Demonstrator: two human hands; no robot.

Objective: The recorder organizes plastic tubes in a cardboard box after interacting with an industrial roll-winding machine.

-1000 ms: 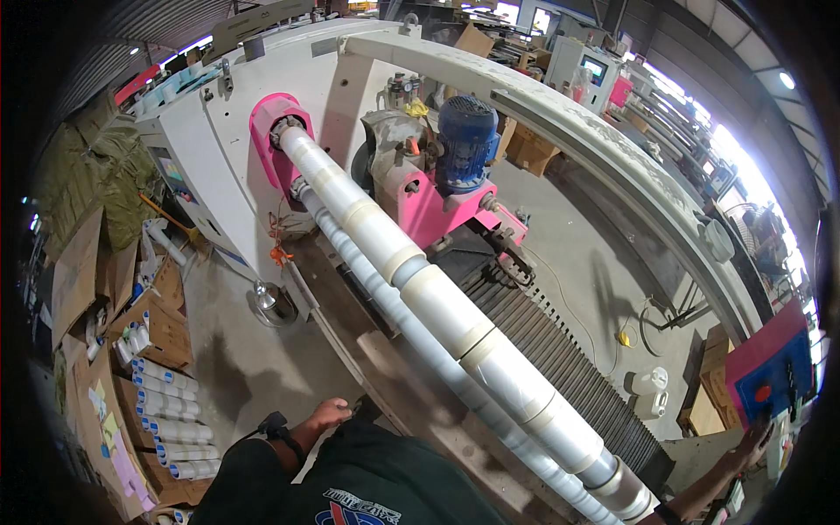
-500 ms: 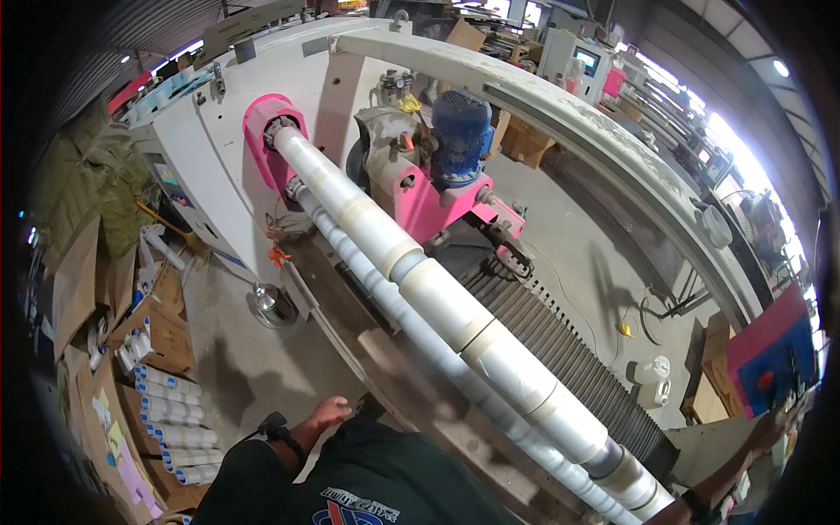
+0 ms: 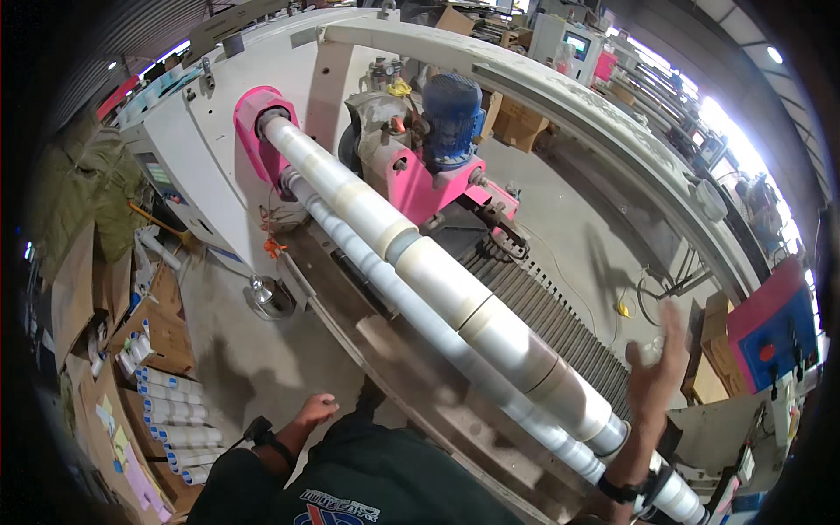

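Note:
A long thick roller [image 3: 442, 276], covered in white sections with grey gaps, runs from a pink housing [image 3: 255, 122] at the far left down to the near right. Just below it lies a thinner white roller [image 3: 416, 313]. My right hand [image 3: 656, 372] is raised over the near right end of the thick roller, fingers spread, holding nothing. The right forearm crosses in front of both rollers. Low by my body, apart from the machine, my left hand [image 3: 317, 409] hangs with its fingers curled in and nothing visible in them.
A blue motor [image 3: 452, 122] sits on a pink bracket behind the rollers, under a white beam [image 3: 542, 87]. At right stands a blue control panel [image 3: 783, 350] with a red button. Several white rolls [image 3: 184, 411] fill a carton at left. A metal-based stand [image 3: 267, 297] is on the floor.
My right hand has come away from the control panel at the right, moving left over the roller's near end with fingers spread. My left hand has shifted slightly left. The view has shifted a little.

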